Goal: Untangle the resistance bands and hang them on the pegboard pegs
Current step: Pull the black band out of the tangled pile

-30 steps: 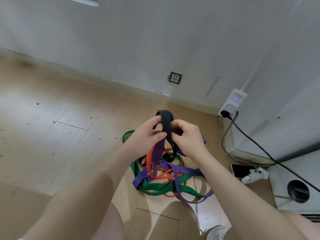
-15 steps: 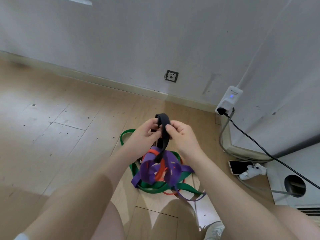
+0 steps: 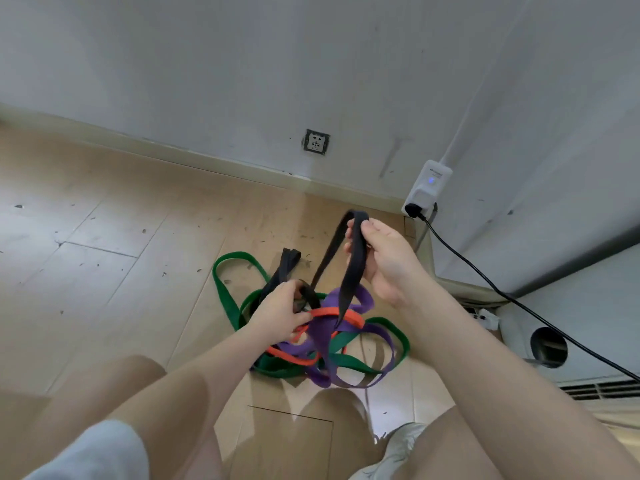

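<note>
Black band [image 3: 349,268] now stretched: right hand [image 3: 384,261] pinching top higher, left hand [image 3: 282,311] dropped, gripping lower loop.

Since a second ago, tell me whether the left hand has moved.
Yes. The left hand has dropped away from the right hand, farther below the wall socket, onto the band pile.
</note>
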